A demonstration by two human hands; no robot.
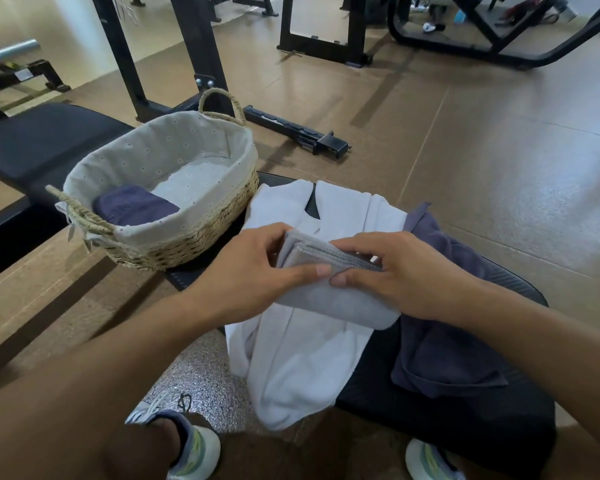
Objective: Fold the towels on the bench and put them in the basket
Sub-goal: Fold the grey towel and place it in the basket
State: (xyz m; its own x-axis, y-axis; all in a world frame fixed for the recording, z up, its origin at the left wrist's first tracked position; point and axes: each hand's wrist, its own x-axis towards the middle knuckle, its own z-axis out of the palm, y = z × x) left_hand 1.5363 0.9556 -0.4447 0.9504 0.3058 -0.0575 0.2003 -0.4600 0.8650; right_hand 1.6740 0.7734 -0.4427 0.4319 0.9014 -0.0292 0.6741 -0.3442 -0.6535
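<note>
A folded light grey towel (329, 299) is held above the black bench (465, 427). My left hand (253, 268) grips its left end with the thumb on top. My right hand (392, 271) pinches its right side at the stacked edges. Under it a white towel (291, 368) lies crumpled across the bench and hangs over the near edge. A dark purple towel (444, 344) lies loose to the right. The woven basket (201, 233) with a pale cloth liner stands to the left, with a folded dark purple towel (136, 206) inside at its near left end.
A second black bench pad (42, 140) lies behind the basket. Black gym machine frames (187, 46) stand on the brown floor behind, and a black bar (298, 133) lies on the floor. My two shoes (187, 441) show at the bottom.
</note>
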